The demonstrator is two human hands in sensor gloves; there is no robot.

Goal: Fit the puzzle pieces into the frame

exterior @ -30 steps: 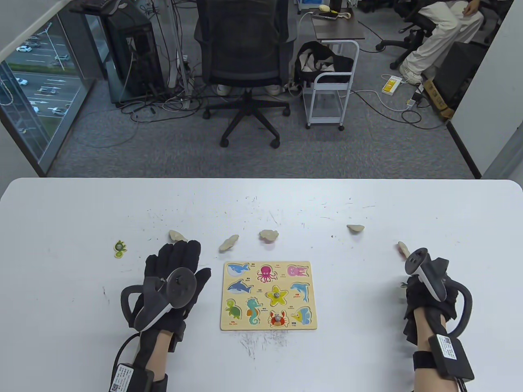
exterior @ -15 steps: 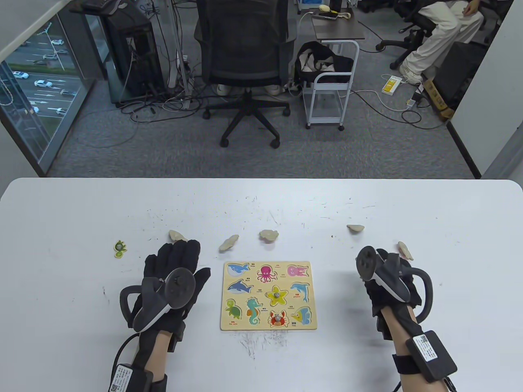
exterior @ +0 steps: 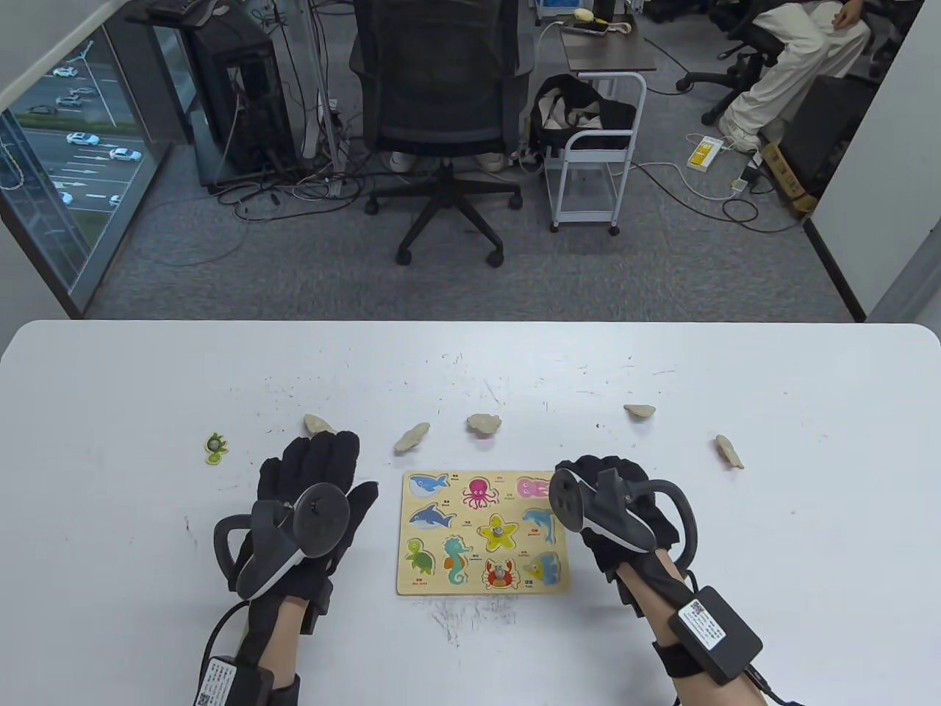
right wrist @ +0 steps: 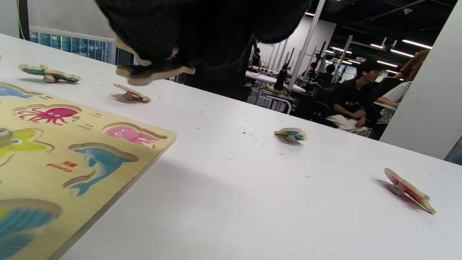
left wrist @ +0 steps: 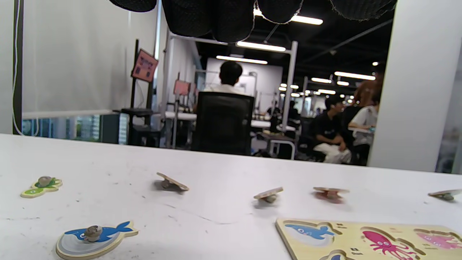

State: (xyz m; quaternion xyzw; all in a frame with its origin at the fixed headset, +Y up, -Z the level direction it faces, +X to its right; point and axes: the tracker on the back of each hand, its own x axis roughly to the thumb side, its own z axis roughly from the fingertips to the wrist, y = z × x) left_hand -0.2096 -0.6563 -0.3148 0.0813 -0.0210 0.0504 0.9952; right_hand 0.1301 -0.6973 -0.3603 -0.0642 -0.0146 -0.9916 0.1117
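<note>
I see a scuffed white table (exterior: 470, 368) – office chair (exterior: 441, 110) beyond. My right hand (exterior: 617, 515) grips a puzzle piece (right wrist: 153, 72); my left hand (exterior: 309, 507) lies spread flat.

In the table view the right hand (exterior: 614, 515) covers the right edge of the puzzle board (exterior: 481, 581), and whatever it holds is hidden under the glove. In the right wrist view a piece (right wrist: 153, 72) shows only its pale underside beneath the fingers (right wrist: 202, 32); its picture cannot be told. The board is cut off by the bottom edge in both wrist views
</note>
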